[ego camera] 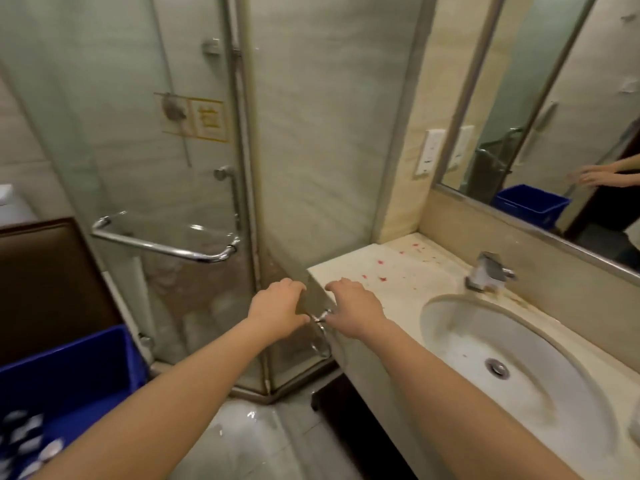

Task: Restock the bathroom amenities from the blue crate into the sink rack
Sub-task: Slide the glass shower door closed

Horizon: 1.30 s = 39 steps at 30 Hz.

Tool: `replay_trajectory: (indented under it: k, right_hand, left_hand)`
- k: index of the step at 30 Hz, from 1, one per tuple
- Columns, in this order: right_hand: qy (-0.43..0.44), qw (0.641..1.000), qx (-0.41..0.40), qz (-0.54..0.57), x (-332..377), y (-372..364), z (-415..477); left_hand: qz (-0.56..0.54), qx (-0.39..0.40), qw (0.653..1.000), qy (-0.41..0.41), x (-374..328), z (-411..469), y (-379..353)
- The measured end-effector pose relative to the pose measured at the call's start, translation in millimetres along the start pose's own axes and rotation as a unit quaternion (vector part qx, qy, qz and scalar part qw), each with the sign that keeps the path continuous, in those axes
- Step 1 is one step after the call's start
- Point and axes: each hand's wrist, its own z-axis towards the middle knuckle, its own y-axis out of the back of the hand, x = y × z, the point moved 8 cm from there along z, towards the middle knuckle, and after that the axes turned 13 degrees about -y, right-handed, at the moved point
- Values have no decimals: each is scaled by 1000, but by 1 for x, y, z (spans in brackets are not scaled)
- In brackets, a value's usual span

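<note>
The blue crate [74, 372] stands at the lower left, with several small silvery wrapped packets [29, 438] in its bottom. Both my arms reach forward to the left end of the marble sink counter [391, 271]. My left hand [277, 311] hovers palm down just off the counter's corner, fingers loosely bent, holding nothing. My right hand [353, 306] lies over the counter's edge, also holding nothing. Between the two thumbs sits the mount of a chrome ring [322, 336] fixed to the counter's side.
A glass shower cabin with a chrome handle bar [166, 245] fills the left and middle. The oval basin [512, 362] and tap [486, 271] lie to the right, under a wall mirror [571, 133]. Red specks dot the counter. A brown panel [48, 282] stands behind the crate.
</note>
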Motion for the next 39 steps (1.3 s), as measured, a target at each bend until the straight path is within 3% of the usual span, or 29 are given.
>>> replay_trajectory:
  k: [10,18,30,39]
  right_hand:
    - [140,988,54,-28,159,-45,-3]
    - [264,959,91,-39,280,-81,-8]
    - [443,879,164,-65,444,-143,10]
    - [532,817,207,-84,506,-194,12]
  left_hand:
    - [-9,-21,988,153,126,-114,17]
    - [-32,-48,960,274,209,-195,25]
    - [-41,-79,877,473,320,-281,30]
    - [-58,-94,805,583,355,-329,6]
